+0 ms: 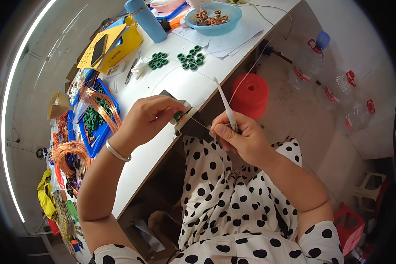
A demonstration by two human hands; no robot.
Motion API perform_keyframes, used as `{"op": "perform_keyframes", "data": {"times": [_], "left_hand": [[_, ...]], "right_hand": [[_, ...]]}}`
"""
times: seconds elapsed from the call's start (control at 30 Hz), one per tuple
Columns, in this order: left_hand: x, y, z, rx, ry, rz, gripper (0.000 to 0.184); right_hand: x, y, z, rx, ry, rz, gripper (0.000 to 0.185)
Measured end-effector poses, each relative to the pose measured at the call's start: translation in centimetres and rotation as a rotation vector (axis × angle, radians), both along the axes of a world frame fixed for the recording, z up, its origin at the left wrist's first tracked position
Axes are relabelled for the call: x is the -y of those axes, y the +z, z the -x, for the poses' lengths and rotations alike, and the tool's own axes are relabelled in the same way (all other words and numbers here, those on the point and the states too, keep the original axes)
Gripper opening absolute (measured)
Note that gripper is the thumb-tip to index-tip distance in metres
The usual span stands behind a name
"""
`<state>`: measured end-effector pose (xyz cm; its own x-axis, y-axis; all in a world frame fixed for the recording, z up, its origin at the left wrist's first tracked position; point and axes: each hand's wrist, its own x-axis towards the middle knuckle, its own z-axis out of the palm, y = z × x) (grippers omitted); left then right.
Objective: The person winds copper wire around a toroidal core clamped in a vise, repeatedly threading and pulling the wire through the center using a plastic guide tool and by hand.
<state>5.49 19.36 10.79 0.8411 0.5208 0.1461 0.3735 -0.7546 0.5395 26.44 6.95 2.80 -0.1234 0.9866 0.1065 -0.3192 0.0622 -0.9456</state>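
At the table's front edge, my left hand (pixel 152 115) pinches a small green ring (pixel 178 116) with some copper wire on it. The ring rests at a small block-like holder (pixel 183 122) on the edge; how it is held there is partly hidden by my fingers. A thin copper wire (pixel 199 122) runs from the ring toward my right hand (pixel 238 135). That hand is closed around a slim white tool (pixel 225 103) with a narrow tip pointing up and away. The wire's end is lost among the right fingers.
Green rings (pixel 158 60) lie in two groups on the white table (pixel 180 83). Behind them stand a blue bowl (pixel 213 26) of copper-wound rings and a blue bottle (pixel 146 21). Copper wire bundles (pixel 70 156) and a blue tray (pixel 92 147) are left. A red cylinder (pixel 249 96) stands below.
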Motion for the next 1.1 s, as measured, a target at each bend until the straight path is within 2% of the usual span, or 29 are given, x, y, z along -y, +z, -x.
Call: {"op": "perform_keyframes", "data": {"times": [0.2,0.27,0.33,0.4,0.5,0.57,0.63,0.67,0.73,0.77,0.83,0.87,0.93,1.03,1.1], "left_hand": [[0.4,1.0,-0.5,-0.065,-0.023,-0.096,0.013],[0.4,0.6,-0.2,-0.044,0.03,0.002,0.014],[0.5,-0.4,0.2,-0.033,0.059,0.054,0.014],[0.8,-2.1,0.6,0.118,0.142,0.185,0.015],[0.9,-3.6,0.9,0.219,0.179,0.249,0.016],[1.0,-4.0,1.1,0.273,0.185,0.249,0.017],[1.1,-3.9,1.0,0.258,0.201,0.263,0.016],[1.2,-3.7,1.0,0.238,0.214,0.278,0.016],[1.4,-3.2,1.0,0.224,0.23,0.291,0.016],[1.5,-3.0,1.0,0.211,0.212,0.279,0.015],[1.8,-2.9,1.2,0.184,0.18,0.258,0.014],[1.9,-3.0,1.2,0.188,0.183,0.258,0.014],[2.2,-3.3,0.9,0.263,0.186,0.3,0.015],[2.4,-3.6,0.9,0.29,0.197,0.306,0.016],[2.4,-3.7,1.0,0.275,0.212,0.279,0.017]], "right_hand": [[-0.3,0.7,-0.4,-0.033,-0.013,0.012,0.017],[-0.2,0.7,-0.4,-0.031,-0.019,0.007,0.017],[0.6,0.2,-0.3,0.017,-0.043,-0.124,0.017],[1.6,-0.4,-0.2,0.04,-0.05,-0.189,0.017],[4.1,-2.1,-1.0,-0.142,-0.159,-0.211,0.016],[6.3,-4.1,-2.5,-0.275,-0.306,-0.041,0.015],[8.3,-5.5,-4.2,-0.482,-0.431,0.264,0.014],[9.5,-6.3,-5.1,-0.478,-0.427,0.265,0.014],[11.6,-7.9,-6.4,-0.51,-0.408,0.551,0.015],[12.8,-9.1,-5.9,-0.504,-0.405,0.549,0.015],[14.1,-9.9,-4.6,-0.045,-0.266,0.411,0.016],[13.9,-9.0,-4.0,-0.04,-0.264,0.41,0.016],[12.7,-5.8,-1.7,0.502,-0.13,0.153,0.018],[8.7,-1.8,-0.2,0.657,-0.021,0.071,0.02],[5.9,-0.7,1.0,0.65,-0.038,0.044,0.019]]}}
